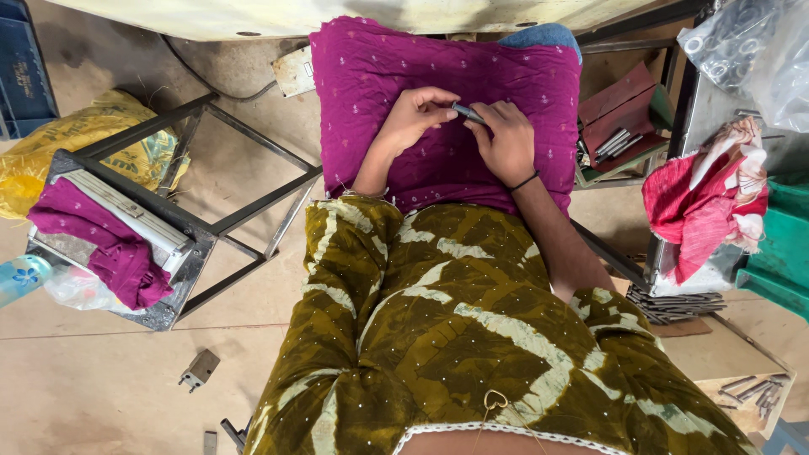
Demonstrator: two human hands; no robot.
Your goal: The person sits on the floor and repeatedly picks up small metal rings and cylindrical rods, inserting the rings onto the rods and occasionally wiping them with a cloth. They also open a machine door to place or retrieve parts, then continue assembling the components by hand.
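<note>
A: What is being held, and where?

B: A short, slim grey metal rod [468, 112] is being held over the lap, above the magenta dotted cloth [447, 76] that is being stretched across the knees. It is being pinched at its left end by the fingertips of the left hand [419, 114], which is being kept narrow around it. Its other end is being gripped by the right hand [508, 137], whose fingers are being curled shut over it.

A: And what is being seen around that?

B: A black band [524, 181] is being worn at the right wrist. Below the hands, an olive and cream patterned garment [455, 337] is being worn. To the right, more grey metal rods [615, 143] are being kept in a dark red open tray [628, 114], just beside the knee. Farther right, a red and white crumpled cloth [708, 198] is being draped over a metal edge. To the left, well apart, a dark steel frame stool [227, 221] is being used to bear a purple folded cloth [109, 244], with a yellow plastic sack [67, 143] lying behind it.
</note>
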